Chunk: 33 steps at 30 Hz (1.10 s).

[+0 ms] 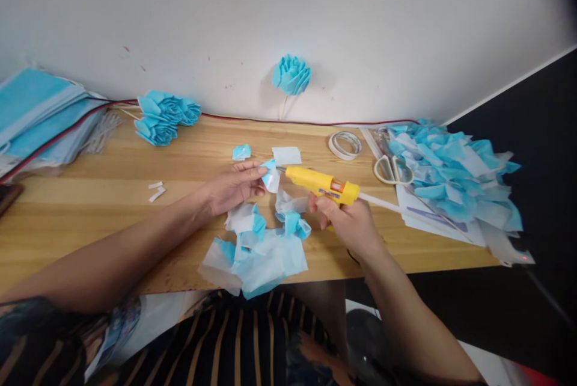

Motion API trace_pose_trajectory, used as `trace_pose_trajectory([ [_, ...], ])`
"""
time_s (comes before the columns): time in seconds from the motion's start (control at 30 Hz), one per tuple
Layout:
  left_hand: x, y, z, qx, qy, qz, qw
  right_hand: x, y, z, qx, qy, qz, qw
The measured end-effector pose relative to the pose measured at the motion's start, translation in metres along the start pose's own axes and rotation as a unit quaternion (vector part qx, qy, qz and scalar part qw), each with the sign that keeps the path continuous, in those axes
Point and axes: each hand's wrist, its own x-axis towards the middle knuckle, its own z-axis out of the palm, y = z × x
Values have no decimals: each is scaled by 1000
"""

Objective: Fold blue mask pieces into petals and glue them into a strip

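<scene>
My left hand [234, 186] pinches a small folded blue-and-white paper piece [271, 177] above the wooden table [90, 217]. My right hand [349, 220] grips a yellow glue gun [322, 184] whose nozzle points left and touches that piece. A white glue stick juts out of the gun's back towards the right. Below both hands lies a heap of blue and white paper scraps [259, 251] at the table's front edge.
Finished blue paper flowers [164, 114] lie at the back left, and one flower [291, 74] stands against the wall. A tape roll [345, 145], scissors [393, 169] and a big pile of blue cuttings [455, 181] sit right. Stacked blue sheets [40, 115] are far left.
</scene>
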Motion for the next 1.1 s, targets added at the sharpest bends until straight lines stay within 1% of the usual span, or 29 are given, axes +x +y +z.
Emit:
trace_pose_trajectory([
  [0.07, 0, 1, 0, -6, 10, 5, 1000, -4, -1, -1, -30, 20, -13, 999],
  [0.13, 0, 2, 1, -12, 18, 8, 1000, -7, -2, -2, -33, 24, -21, 999],
  [0.3, -1, 3, 0, -22, 14, 10, 1000, -8, -4, -2, 30, -26, -6, 999],
  [0.43, -1, 2, 0, -22, 6, 7, 1000, -5, -2, 0, 43, -39, -4, 998],
  [0.6, -1, 2, 2, -21, -8, 4, 1000, -3, 2, 2, 40, -39, 2, 998],
  [0.8, 0, 2, 1, -19, -9, 5, 1000, -4, -1, 4, 41, -23, 18, 999],
  [1.03, 0, 1, 1, -15, -12, 4, 1000, -3, 0, 3, 32, -20, 17, 999],
  [1.1, 0, 1, 1, -11, -12, 2, 1000, -4, 2, 3, 16, -23, 8, 1000],
])
